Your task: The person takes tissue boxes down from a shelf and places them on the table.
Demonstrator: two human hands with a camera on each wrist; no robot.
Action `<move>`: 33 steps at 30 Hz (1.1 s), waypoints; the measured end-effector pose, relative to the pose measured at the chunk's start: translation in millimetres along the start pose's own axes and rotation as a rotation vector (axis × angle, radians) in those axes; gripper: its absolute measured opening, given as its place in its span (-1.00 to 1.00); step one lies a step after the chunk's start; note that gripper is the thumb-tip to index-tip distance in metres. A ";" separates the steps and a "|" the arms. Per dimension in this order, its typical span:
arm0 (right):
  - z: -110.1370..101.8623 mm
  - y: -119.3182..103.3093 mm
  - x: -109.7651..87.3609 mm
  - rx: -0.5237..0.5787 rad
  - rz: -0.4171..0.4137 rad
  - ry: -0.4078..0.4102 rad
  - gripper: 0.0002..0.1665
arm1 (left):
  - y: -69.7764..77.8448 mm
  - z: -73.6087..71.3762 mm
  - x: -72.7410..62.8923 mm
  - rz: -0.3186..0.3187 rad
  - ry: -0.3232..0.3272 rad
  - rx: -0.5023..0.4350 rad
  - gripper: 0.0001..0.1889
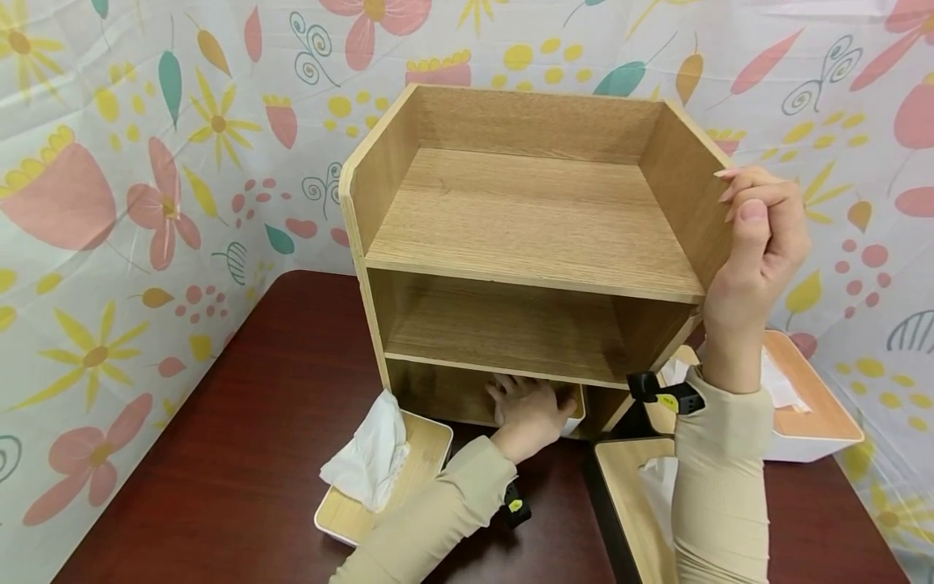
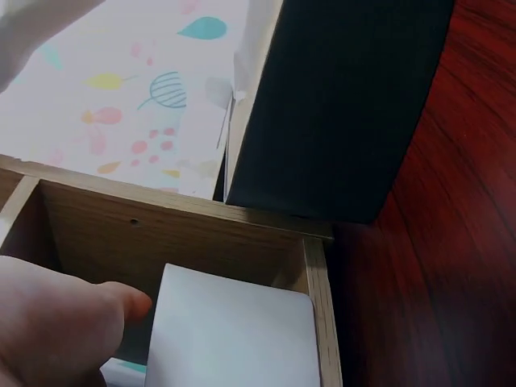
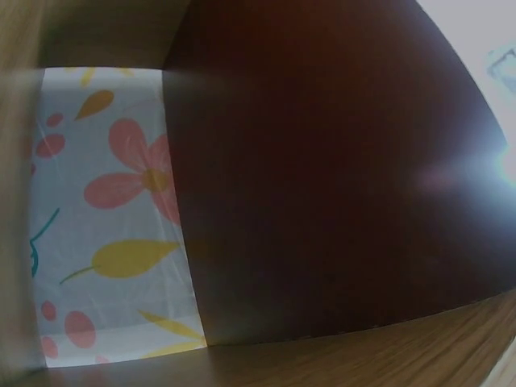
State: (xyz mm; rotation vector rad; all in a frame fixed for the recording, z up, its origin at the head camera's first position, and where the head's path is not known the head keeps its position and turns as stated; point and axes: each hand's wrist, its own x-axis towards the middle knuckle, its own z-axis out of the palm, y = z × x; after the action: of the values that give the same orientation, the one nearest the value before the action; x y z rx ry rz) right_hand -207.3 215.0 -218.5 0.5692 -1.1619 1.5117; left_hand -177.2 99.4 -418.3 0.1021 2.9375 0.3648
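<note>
A wooden shelf unit [image 1: 540, 211] with a raised rim and two lower levels stands on the dark red table. My right hand [image 1: 762, 235] has its fingers curled over the edge of the shelf's right side panel. Low down, my left hand [image 1: 531, 418] reaches into the bottom compartment with its fingers spread, over a white-sided box [image 1: 575, 412]. That box's smooth white side [image 2: 234, 330] shows beside the left thumb in the left wrist view. Part of the box is hidden by the hand. The right hand is out of sight in the right wrist view.
A tissue box [image 1: 430, 438] with a tissue sticking out lies at the shelf's front left. To the right are a black-sided tissue box [image 1: 620, 478] and a white box with an orange-tan top [image 1: 817, 389]. Floral cloth [image 1: 219, 178] hangs behind the table.
</note>
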 end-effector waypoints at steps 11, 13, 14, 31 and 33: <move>0.3 -2.5 2.4 0.017 -0.005 0.006 -0.73 | 22.4 -2.0 -0.2 -0.118 -0.070 0.122 -0.12; 0.4 -3.2 2.9 0.020 -0.007 0.010 -0.73 | 25.6 -1.5 0.4 -0.135 -0.100 0.178 -0.06; 0.5 -3.5 3.2 0.020 -0.007 0.012 -0.73 | 26.8 -1.0 0.8 -0.142 -0.110 0.195 -0.04; -0.9 0.1 0.2 0.027 -0.003 -0.006 -0.74 | 23.5 2.1 4.2 -0.278 -0.139 0.245 0.21; -1.3 0.4 0.0 0.016 -0.004 -0.009 -0.74 | 22.5 2.6 4.2 -0.267 -0.158 0.254 0.20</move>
State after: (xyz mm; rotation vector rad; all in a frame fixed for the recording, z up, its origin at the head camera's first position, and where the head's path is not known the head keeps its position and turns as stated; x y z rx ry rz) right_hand -207.4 216.2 -219.2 0.5898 -1.1558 1.5181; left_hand -179.8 122.1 -415.9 -0.2159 2.7763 -0.0536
